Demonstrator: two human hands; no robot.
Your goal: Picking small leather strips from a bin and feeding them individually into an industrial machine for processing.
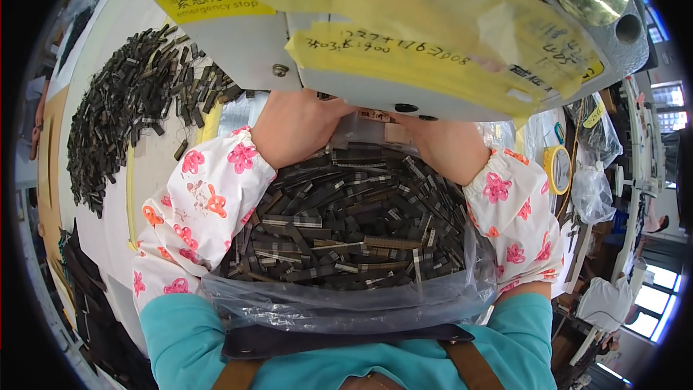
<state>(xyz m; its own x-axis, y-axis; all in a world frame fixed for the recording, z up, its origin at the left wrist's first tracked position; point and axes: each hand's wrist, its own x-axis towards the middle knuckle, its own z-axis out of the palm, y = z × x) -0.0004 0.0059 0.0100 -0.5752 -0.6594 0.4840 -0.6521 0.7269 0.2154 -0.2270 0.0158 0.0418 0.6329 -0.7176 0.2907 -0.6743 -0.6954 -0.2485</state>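
In the middle of my remote view lay a loose heap of short, flat, dark strips [361, 217], some pale-edged, jumbled at many angles. They filled a clear plastic bag [346, 310] whose crinkled near edge crossed the lower middle, against the wearer's dark apron [289, 343] and turquoise top [184, 336].

Just above the heap I watched the bare left hand [307, 124] and bare right hand [442, 143] reach inward from either side, under the lower edge of a pale grey metal machine housing [245, 54]. That edge hid most fingers from me, so I could not tell how far either grip was open or what it held. White sleeve covers with pink and orange flowers [206, 198] wrapped both forearms.

Translucent yellow tape [433, 68] covered the housing's front, upper right of centre. At the upper left I saw a second dark heap of similar short pieces [123, 119] on a pale tabletop [108, 235]; at the right, a yellow-rimmed roll [558, 170].
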